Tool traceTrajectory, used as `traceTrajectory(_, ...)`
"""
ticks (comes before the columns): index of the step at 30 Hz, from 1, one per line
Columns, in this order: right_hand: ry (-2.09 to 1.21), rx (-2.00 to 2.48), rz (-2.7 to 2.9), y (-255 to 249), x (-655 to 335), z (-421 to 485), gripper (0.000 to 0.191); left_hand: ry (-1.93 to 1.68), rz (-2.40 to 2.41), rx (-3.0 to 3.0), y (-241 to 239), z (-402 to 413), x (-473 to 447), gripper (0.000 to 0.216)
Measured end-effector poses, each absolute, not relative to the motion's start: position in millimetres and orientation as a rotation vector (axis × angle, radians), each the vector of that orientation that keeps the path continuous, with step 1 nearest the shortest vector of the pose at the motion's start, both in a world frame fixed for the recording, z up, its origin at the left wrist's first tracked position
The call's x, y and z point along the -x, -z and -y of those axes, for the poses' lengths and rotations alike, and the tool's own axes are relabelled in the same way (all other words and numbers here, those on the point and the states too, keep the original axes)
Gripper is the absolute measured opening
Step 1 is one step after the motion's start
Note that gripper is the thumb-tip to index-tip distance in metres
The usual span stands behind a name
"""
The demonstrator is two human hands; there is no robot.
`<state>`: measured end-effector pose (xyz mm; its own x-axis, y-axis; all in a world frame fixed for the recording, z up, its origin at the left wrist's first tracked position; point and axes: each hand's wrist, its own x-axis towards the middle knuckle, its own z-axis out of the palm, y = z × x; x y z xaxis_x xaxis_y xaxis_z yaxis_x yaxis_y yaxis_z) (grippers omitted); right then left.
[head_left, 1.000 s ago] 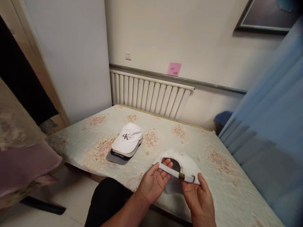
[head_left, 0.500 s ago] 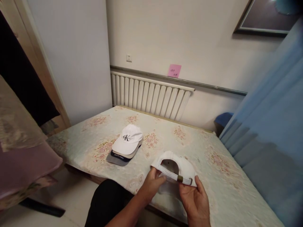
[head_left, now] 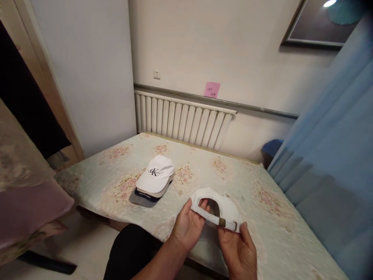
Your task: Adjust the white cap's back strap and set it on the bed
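A white cotton baseball cap [head_left: 224, 206] with a brass strap buckle is held above the near edge of the floral-covered bed [head_left: 262, 202]. The left hand [head_left: 186, 227] and right hand [head_left: 237, 251] are clamped on its back strap, slightly lower than half a second ago.

A stack of caps [head_left: 154, 181] lies unmoved towards the bed's left edge.

Both hands are held low and near, left hand [head_left: 188, 227] curled, right hand [head_left: 237, 251] pinched, forearms angled inward.

Single head-worn view, looking forward and down, near the bed [head_left: 247, 182], facing the radiator [head_left: 183, 120]
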<state>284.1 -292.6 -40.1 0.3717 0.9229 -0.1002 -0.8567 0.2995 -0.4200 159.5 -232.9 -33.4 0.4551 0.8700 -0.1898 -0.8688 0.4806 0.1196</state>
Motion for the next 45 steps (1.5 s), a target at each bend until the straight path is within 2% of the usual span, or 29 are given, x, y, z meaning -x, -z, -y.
traceTrajectory(10,-1.268,0.469,0.039,21.4,-266.8,291.2,0.026,-0.983,-0.196,-0.044,30.7,239.1,-164.2,0.025)
traceTrajectory(18,-1.288,0.453,0.170,8.9,-272.0,280.5,0.024,-1.046,-0.125,-0.126,1.1,228.9,-155.1,0.032)
traceTrajectory(27,-1.349,0.446,0.133,27.5,-264.3,270.3,0.026,-1.158,-0.211,-0.034,30.5,209.1,-144.0,0.032)
traceTrajectory(45,-1.276,0.401,0.067,31.0,-272.6,273.1,0.034,-1.124,-0.178,-0.041,39.2,210.1,-138.2,0.039)
